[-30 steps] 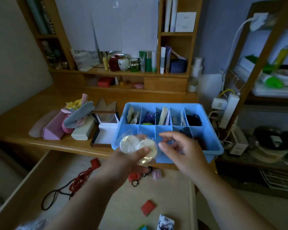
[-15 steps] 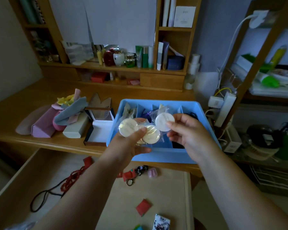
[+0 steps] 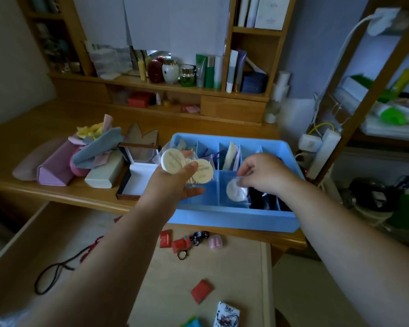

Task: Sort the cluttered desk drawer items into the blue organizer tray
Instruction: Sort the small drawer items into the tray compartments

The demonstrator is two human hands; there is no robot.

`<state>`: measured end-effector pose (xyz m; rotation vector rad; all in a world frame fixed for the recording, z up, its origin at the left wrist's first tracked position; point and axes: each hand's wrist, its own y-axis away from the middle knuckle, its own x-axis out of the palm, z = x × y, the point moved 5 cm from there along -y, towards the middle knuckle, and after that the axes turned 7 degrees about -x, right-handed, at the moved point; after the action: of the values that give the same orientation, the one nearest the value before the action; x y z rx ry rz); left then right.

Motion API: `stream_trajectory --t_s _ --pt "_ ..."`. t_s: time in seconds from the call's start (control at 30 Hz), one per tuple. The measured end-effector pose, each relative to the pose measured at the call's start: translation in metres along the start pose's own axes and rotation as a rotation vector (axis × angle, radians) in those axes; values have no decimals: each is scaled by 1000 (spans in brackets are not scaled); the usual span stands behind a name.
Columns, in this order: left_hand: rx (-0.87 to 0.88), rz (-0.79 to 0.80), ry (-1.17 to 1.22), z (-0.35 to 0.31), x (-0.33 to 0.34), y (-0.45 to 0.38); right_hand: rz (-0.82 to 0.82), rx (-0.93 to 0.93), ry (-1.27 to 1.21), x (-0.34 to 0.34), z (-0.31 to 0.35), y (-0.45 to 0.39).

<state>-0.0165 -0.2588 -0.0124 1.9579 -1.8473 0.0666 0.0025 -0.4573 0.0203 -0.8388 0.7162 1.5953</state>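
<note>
**Round pads going into the blue tray**

From my seat the blue organizer tray sits at the desk's front edge, just past centre toward 3 o'clock, with the open drawer below it at 6 o'clock.

My left hand is raised over the tray's 9 o'clock end. Its thumb and fingers are curled round two cream round pads in clear wrappers, one disc overlapping the other, printed faces turned toward me. The grip is clamped on them, and they are held up off the tray.

My right hand reaches into the tray's near row. Its fingertips pinch the top edge of a clear wrapper holding a white round pad, which hangs down inside the middle front compartment. Whether the pad touches the compartment floor, I cannot tell. Just toward 3 o'clock of it a front compartment holds something dark that I cannot make out.

The tray's far row, at 12 o'clock from my hands, holds paper sachets standing upright and a purple cord in the neighbouring slot.

In the drawer lie a red flat packet, a red keyring charm, a pink small case, another red packet toward 6 o'clock, a patterned white packet, and a black-and-red cord at 8 o'clock.

On the desk at 9 o'clock of the tray stands an open white gift box, then a cream glasses case and a lilac folding case.
</note>
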Motion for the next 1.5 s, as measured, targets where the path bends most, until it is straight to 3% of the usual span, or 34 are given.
stream_trajectory --t_s 0.3,0.47,0.57,0.67,0.73,0.77,0.9,1.1,1.13,1.2,1.3,1.5 --pt "11 24 -36 -1 4 2 454 -81 708 35 12 -12" --pt "6 21 -65 -1 4 2 388 -153 991 49 17 -12" --pt "-1 39 -76 -1 5 3 237 -180 743 35 12 -14" --pt "10 77 -80 -2 6 4 -82 -91 23 1 10 -9" --pt "33 109 -94 -4 8 5 1 2 -486 7 15 -1" --pt "42 138 -116 -5 10 6 61 15 -607 16 20 3" --pt "36 202 -123 -6 11 9 9 -83 -663 28 34 5" --pt "81 149 -15 -6 3 8 -112 13 -887 -9 9 1" --pt "91 137 -10 -6 3 8 -113 -11 -798 -16 5 0" --pt "94 111 6 -5 2 9 -38 -89 -346 -24 1 -3" --pt "78 110 7 -5 5 10 255 -183 199 -4 11 -6" --pt "81 142 -13 -7 7 14 373 -218 494 43 20 -10"
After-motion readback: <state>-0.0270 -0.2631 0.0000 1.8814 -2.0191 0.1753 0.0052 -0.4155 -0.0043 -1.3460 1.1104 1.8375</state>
